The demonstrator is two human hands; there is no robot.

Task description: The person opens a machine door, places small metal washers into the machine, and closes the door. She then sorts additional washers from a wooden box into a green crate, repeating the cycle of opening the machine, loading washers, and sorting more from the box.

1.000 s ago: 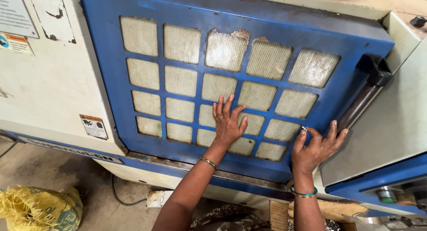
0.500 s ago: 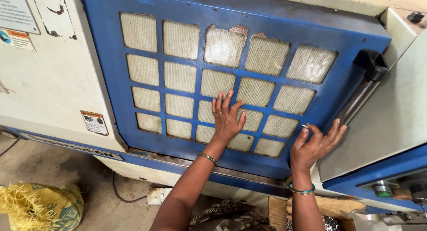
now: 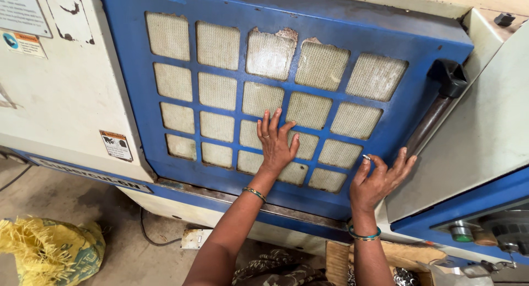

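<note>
Blue painted metal door (image 3: 397,115), scuffed matt, dusty woven mesh panes (image 3: 220,46), frayed yellow woven sack (image 3: 49,250)

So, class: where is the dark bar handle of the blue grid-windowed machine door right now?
In the head view the dark bar handle runs along the right edge of the blue door, upper right, just above the right hand pressed on the door's lower right corner.

The concrete floor (image 3: 104,220) is grey, dusty and stained, carrying the cream and blue machine base (image 3: 165,200); a frayed yellow woven sack (image 3: 49,250) lies crumpled at lower left; a dark cable (image 3: 151,233) curls beside a small pale box (image 3: 195,238) near the base; a cardboard box (image 3: 402,255) sits at lower right.
</note>
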